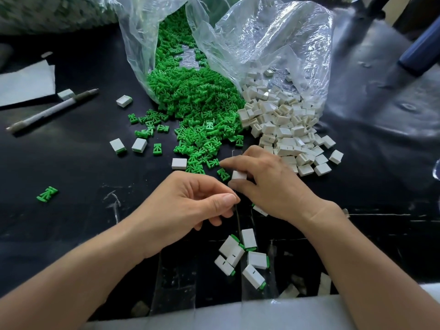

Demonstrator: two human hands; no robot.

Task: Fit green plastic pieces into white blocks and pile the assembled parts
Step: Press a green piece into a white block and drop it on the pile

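Note:
A heap of green plastic pieces (197, 103) spills from a clear bag at the middle of the black table. Beside it on the right lies a heap of white blocks (285, 129). My right hand (266, 184) grips one white block (238, 175) between thumb and fingers, its forefinger stretched toward a loose green piece (223, 173). My left hand (190, 198) hovers just left of it with fingers curled and thumb against the forefinger; nothing shows in it. Several assembled parts (242, 256), white with green ends, lie in a pile near the front edge.
Stray white blocks (139, 145) and green pieces (47, 194) lie scattered left of the heaps. A pen (52, 110) and a sheet of paper (26, 82) sit at the far left. The clear bags (273, 39) rise at the back. A blue bar (421, 51) stands at the right.

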